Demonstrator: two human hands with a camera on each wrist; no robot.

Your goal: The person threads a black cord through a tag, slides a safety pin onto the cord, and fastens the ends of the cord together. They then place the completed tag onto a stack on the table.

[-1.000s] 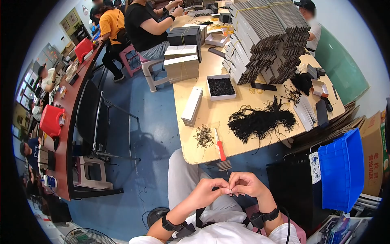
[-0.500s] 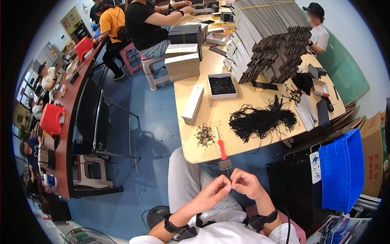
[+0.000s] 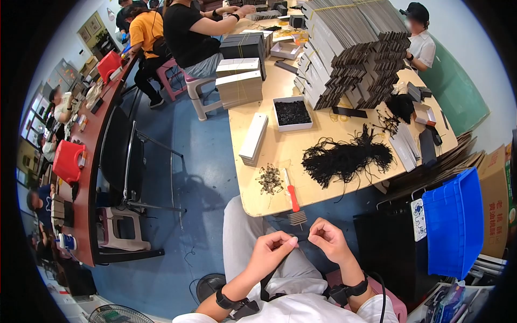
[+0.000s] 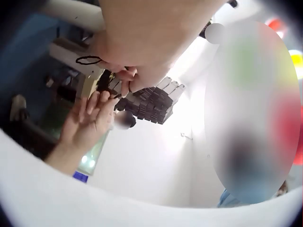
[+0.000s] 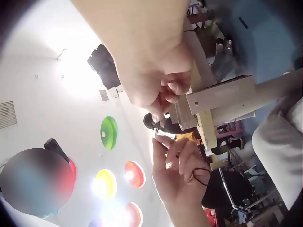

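My left hand (image 3: 273, 250) pinches a black cord (image 5: 201, 176), whose loop hangs out from behind its fingers. Facing it over my lap, my right hand (image 3: 329, 242) has thumb and forefinger together on a small thin piece (image 5: 157, 128), between the two sets of fingertips in the right wrist view; I cannot tell its kind. Ahead on the table lie a pile of small metal safety pins (image 3: 271, 179), a red-handled tool (image 3: 292, 198) and a bundle of black cords (image 3: 347, 159).
The table (image 3: 258, 202) also bears a stack of white cards (image 3: 254, 139), a white box (image 3: 296, 128) of small black pieces and a tall stack of grey cards (image 3: 328, 70). A blue bin (image 3: 455, 226) stands at right. Other people sit at the tables.
My hands were together at the fingertips and are now a little apart in the head view. The left hand has drawn slightly left, the right slightly right and up.
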